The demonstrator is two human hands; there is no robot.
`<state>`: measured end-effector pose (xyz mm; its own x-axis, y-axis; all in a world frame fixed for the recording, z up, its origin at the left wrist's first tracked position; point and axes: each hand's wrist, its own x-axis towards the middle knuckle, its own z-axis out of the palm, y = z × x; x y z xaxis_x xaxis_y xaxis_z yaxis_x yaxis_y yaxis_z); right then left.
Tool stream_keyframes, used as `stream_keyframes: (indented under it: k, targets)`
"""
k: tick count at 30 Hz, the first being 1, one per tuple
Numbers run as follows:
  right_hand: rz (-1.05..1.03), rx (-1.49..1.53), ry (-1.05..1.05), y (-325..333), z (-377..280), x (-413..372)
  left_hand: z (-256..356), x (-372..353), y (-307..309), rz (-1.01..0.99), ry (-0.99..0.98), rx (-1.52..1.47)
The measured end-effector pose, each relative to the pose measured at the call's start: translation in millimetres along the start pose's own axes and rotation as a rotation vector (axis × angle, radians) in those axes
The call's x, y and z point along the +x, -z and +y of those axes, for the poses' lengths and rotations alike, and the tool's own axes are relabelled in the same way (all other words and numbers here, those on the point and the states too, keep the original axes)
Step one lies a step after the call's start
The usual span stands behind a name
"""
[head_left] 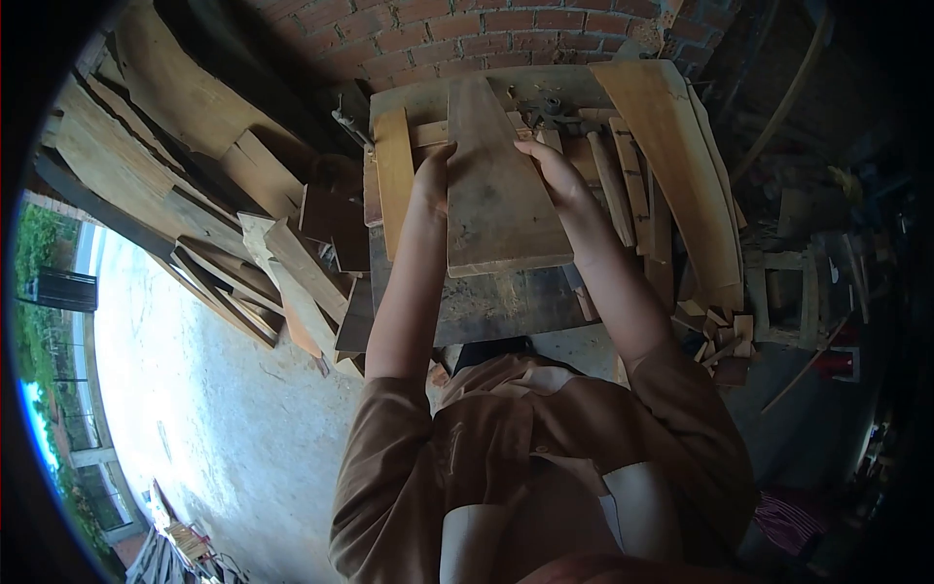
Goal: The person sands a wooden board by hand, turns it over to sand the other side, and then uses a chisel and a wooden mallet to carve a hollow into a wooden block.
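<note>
A wide wooden board point(501, 195) is held up over the workbench point(486, 310), its near end toward my body. My left hand point(435, 175) grips the board's left edge, thumb on top and the fingers mostly hidden beneath. On the opposite edge, my right hand point(555, 167) holds it the same way, thumb showing on the upper face. Just left of my left hand lies a narrow yellowish plank point(394, 180) on the bench. Beyond my right hand are several wooden strips point(610, 190).
Large planks point(175, 175) lean in a stack at the left. A long curved board point(676, 165) lies along the bench's right side. Wood offcuts point(725, 341) are piled at lower right. A metal clamp point(350, 125) stands at the bench's left edge, and a brick wall point(467, 39) rises behind.
</note>
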<state>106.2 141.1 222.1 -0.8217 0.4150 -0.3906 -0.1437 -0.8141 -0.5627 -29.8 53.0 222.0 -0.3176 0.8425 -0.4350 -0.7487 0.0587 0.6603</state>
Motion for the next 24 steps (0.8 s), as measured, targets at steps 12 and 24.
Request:
stream_keyframes:
  k: [12, 24]
  targets:
    - [0.13, -0.202, 0.019, 31, 48, -12, -59, -2, 41, 0.069, -0.088, 0.133]
    - [-0.022, -0.526, 0.539, 70, 100, -13, -98, -26, 68, 0.028, -0.279, 0.35]
